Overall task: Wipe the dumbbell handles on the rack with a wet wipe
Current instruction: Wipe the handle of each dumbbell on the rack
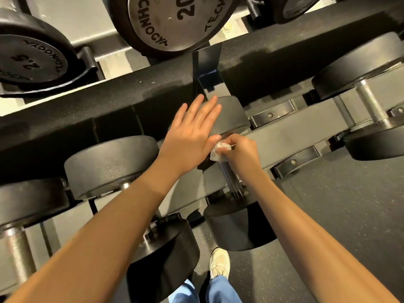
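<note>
Pinching wet wipe (218, 150) on handle (229, 178), right hand (239, 153), left hand (192, 134) flat, neighbouring dumbbells (109, 165) close

A dark grey rubber floor (341, 204), flecked with pale specks, is seen at the right and in the near middle. The scene is crossed from near left to far right by the rack (131, 101), built of a broad black beam with a grey beam (290, 132) below it, onto which black brackets (271, 114) are fixed with screws. Through gaps at the far left a plain grey surface (87, 27) and a brightly lit cream strip (115, 66) are shown. Soft highlights are caught on the brackets.
</note>
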`<state>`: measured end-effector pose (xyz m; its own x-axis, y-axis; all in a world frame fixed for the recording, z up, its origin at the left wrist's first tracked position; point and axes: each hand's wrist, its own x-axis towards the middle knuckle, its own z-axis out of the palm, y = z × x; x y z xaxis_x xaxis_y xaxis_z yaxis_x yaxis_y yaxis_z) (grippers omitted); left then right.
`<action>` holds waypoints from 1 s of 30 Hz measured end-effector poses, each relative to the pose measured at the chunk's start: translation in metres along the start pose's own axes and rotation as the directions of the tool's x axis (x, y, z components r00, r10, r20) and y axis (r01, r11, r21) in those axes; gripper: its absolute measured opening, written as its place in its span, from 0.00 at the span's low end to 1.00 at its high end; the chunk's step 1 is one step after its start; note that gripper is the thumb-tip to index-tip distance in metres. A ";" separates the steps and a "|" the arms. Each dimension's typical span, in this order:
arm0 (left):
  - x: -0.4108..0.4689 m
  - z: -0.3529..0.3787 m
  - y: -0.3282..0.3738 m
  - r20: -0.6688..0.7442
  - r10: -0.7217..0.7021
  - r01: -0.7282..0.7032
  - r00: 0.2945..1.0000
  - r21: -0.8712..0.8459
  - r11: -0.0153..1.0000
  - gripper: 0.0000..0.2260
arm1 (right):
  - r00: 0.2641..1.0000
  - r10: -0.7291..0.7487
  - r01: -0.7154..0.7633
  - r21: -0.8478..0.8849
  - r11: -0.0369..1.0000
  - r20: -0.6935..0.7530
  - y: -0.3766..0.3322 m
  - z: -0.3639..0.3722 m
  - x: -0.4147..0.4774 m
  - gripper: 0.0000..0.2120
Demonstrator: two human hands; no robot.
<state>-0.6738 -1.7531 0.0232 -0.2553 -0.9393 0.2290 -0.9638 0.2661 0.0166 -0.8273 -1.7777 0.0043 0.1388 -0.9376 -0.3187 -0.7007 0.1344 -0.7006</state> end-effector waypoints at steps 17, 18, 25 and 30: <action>0.000 0.001 0.000 -0.005 -0.001 0.001 1.000 -0.017 1.000 0.26 | 0.993 0.108 -0.102 0.093 0.990 -0.055 0.003 0.008 -0.002 0.03; 0.000 0.001 0.000 -0.007 0.001 -0.001 1.000 -0.016 1.000 0.26 | 0.990 0.123 -0.112 0.145 0.983 -0.068 0.001 0.010 -0.002 0.04; 0.000 -0.001 0.001 0.012 0.000 0.001 1.000 -0.011 1.000 0.27 | 0.990 0.088 -0.042 -0.364 0.931 0.109 0.020 -0.007 -0.026 0.07; 0.000 0.000 0.001 0.030 -0.004 0.004 1.000 0.001 1.000 0.27 | 0.997 0.040 -0.024 -0.234 0.972 0.066 0.016 -0.005 -0.020 0.06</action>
<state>-0.6749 -1.7524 0.0230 -0.2540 -0.9464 0.1995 -0.9648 0.2625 0.0168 -0.8446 -1.7582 0.0032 0.1564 -0.9082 -0.3882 -0.8483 0.0779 -0.5238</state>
